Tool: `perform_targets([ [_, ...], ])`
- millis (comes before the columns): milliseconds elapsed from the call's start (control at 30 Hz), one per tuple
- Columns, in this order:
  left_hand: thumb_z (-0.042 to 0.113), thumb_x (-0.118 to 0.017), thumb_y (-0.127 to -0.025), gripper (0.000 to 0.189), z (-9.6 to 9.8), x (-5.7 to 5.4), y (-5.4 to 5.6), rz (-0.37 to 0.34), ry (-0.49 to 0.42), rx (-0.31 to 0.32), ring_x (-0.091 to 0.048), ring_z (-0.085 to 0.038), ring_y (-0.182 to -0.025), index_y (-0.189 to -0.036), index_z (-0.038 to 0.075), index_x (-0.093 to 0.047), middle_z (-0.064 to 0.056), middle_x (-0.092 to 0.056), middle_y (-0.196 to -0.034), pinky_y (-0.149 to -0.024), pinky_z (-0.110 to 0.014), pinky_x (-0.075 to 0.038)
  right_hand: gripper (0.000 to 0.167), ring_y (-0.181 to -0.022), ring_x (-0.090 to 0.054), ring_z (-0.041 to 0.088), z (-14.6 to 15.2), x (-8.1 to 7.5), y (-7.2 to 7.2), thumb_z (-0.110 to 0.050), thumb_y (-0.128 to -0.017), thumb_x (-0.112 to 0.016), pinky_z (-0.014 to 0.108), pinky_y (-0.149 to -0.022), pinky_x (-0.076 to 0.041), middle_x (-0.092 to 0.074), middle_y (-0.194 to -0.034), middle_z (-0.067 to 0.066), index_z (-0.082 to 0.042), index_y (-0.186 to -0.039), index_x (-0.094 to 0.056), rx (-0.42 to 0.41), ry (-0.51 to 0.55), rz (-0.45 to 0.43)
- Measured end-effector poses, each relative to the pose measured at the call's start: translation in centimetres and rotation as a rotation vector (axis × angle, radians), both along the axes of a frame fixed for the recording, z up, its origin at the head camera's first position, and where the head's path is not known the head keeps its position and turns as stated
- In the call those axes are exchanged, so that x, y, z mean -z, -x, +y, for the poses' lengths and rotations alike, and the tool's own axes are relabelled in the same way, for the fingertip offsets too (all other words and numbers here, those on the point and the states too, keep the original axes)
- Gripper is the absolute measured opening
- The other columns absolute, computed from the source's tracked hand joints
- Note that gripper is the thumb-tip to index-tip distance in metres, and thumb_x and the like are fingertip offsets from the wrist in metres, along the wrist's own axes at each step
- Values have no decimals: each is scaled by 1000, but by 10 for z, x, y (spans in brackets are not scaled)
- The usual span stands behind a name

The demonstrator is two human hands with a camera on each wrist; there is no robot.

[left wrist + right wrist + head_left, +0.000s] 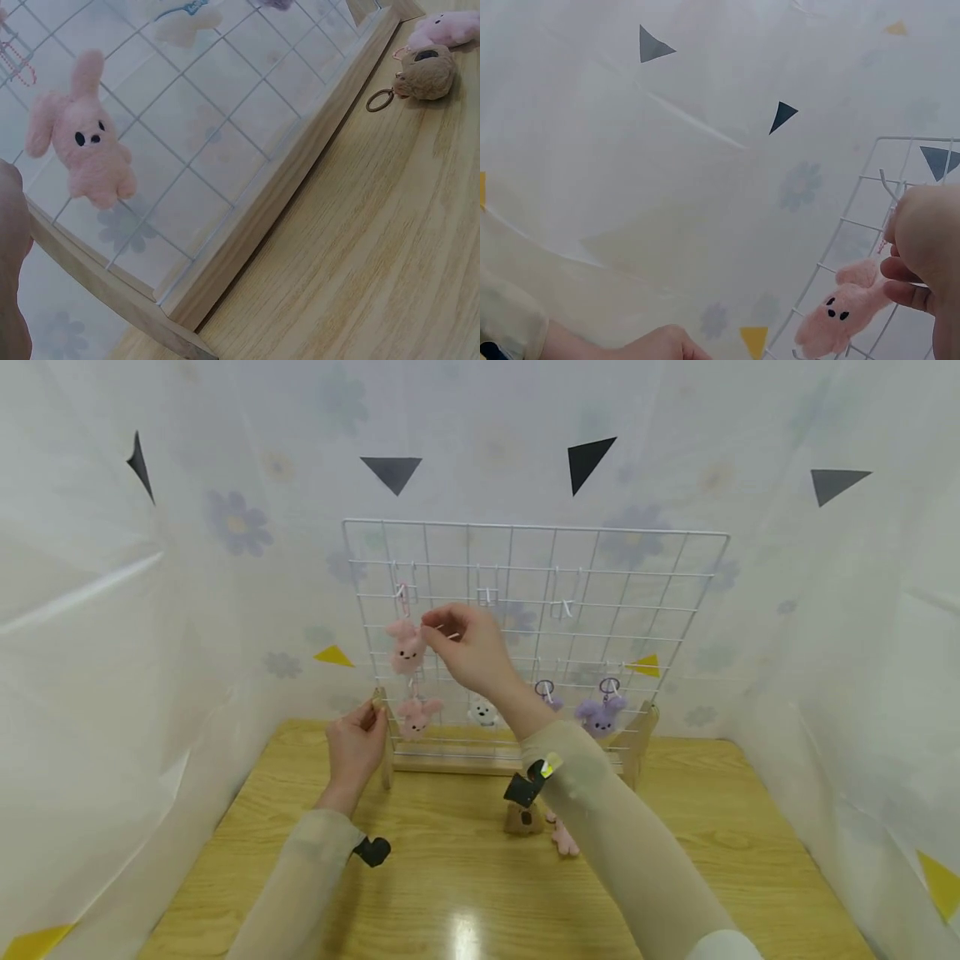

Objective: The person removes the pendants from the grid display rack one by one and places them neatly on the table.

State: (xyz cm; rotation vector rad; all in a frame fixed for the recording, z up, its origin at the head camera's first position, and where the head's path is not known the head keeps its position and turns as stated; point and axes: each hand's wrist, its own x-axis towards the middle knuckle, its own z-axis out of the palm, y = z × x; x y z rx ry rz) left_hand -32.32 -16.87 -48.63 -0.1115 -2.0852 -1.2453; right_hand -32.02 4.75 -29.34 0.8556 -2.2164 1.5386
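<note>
A pink plush bunny keychain (407, 647) hangs at the upper left of a white wire grid rack (525, 529), its pink chain at a hook. My right hand (472, 647) pinches it by one ear; in the right wrist view, the fingers partly hide the bunny's ear and chain. With its fingertips, my left hand (357, 750) holds the top of the rack's left wooden post (387, 760). Just below the first bunny hangs a second pink bunny keychain (94, 150). A white plush keychain (482, 712) hangs to its right, partly behind my right arm.
Purple bunny keychains (600, 718) hang at the lower right of the rack. Bare white hooks (562, 608) sit on the upper grid. On the wooden table (420, 860) lie a brown plush keychain (429, 75) with a ring and a pink plush (448, 28).
</note>
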Motion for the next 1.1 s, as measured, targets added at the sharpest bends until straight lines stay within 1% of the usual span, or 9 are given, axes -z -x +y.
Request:
perform_targets([
  [100, 3, -73, -98, 23, 0, -1, -1, -9, 1, 4, -78, -37, -89, -117, -11, -75, -28, -75, -103, -73, -26, -62, 16, -91, -69, 19, -7, -3, 4, -10, -103, -70, 32, -74, -60, -74, -106, 8, 0, -114, -75, 54, -12, 4],
  [233, 2, -72, -99, 25, 1, -1, -4, -17, 6, 5, -78, -37, -90, -119, -12, -74, -28, -75, -104, -74, -35, -64, 18, -93, -69, 21, -15, -4, 9, -10, -103, -68, 31, -76, -59, -74, -107, 9, 2, -115, -75, 96, 15, 8],
  [367, 5, -71, -100, 27, 2, 0, -5, -35, 0, 7, -78, -36, -92, -121, -11, -73, -28, -75, -107, -75, -37, -64, 19, -93, -69, 21, -23, -3, 12, -10, -103, -69, 30, -78, -60, -74, -107, 8, 1, -117, -74, 106, 69, -41],
  [467, 6, -71, -101, 27, 3, 0, -5, -37, -7, 6, -78, -37, -92, -122, -11, -73, -28, -75, -107, -76, -38, -64, 21, -93, -69, 20, -29, -3, 13, -11, -103, -69, 30, -79, -61, -74, -107, 6, 1, -119, -75, 104, 88, -66],
  [567, 5, -71, -100, 26, 2, 0, -5, -27, -7, 0, -78, -37, -91, -121, -10, -74, -28, -75, -106, -75, -38, -64, 21, -93, -70, 19, -34, -5, 13, -10, -102, -69, 29, -79, -61, -75, -108, 7, 2, -119, -75, 100, 96, -66],
  [733, 4, -72, -100, 25, 0, -1, -3, -4, 11, -6, -78, -36, -89, -119, -10, -74, -27, -75, -104, -74, -37, -64, 19, -91, -71, 17, -40, -11, 11, -9, -102, -70, 28, -75, -61, -77, -105, 8, 1, -117, -77, 102, 129, -94],
  [1000, 3, -73, -99, 24, 0, 0, -2, 6, 17, -6, -78, -37, -89, -118, -12, -74, -28, -75, -103, -74, -40, -64, 15, -83, -71, 16, -48, -13, 13, -10, -102, -73, 26, -69, -60, -77, -96, 8, 2, -109, -79, 118, 175, -82],
  [1100, 2, -73, -99, 24, 0, 1, -2, 17, 14, -6, -78, -37, -88, -117, -12, -74, -29, -75, -102, -74, -40, -64, 14, -78, -71, 17, -48, -15, 13, -9, -102, -73, 26, -65, -60, -77, -94, 12, 3, -105, -79, 114, 189, -75],
])
